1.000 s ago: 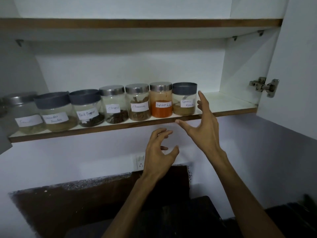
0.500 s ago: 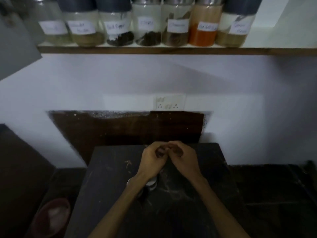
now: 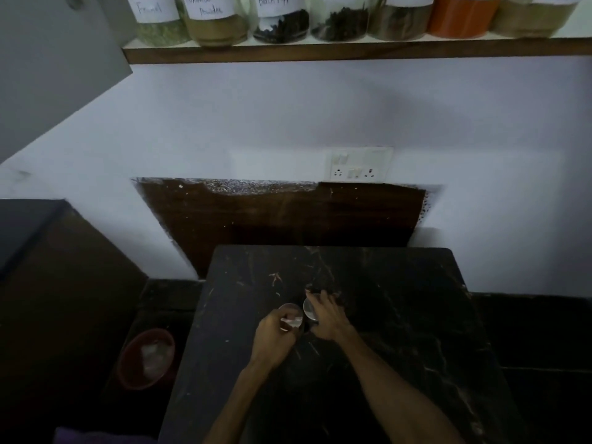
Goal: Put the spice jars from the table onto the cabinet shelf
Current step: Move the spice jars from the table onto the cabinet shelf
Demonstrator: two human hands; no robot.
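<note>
Two spice jars stand side by side on the dark marble table [image 3: 400, 315], seen from above by their round metal lids. My left hand [image 3: 275, 334] is wrapped around the left jar [image 3: 290, 310], whose white label shows between the fingers. Around the right jar [image 3: 310, 309] my right hand [image 3: 328, 318] is closed. Along the top edge, several labelled spice jars [image 3: 217, 24] stand in a row on the cabinet shelf [image 3: 352, 49]; only their lower halves show.
An open cabinet door [image 3: 54, 59] hangs at the upper left. A wall socket plate [image 3: 358, 166] sits above a dark wall panel. A red bin [image 3: 145, 357] stands on the floor left of the table, beside a dark cabinet [image 3: 48, 283].
The view has tilted down from the shelf to the table. Both hands dropped from the shelf edge to the table, then parted, each closing on a jar.
</note>
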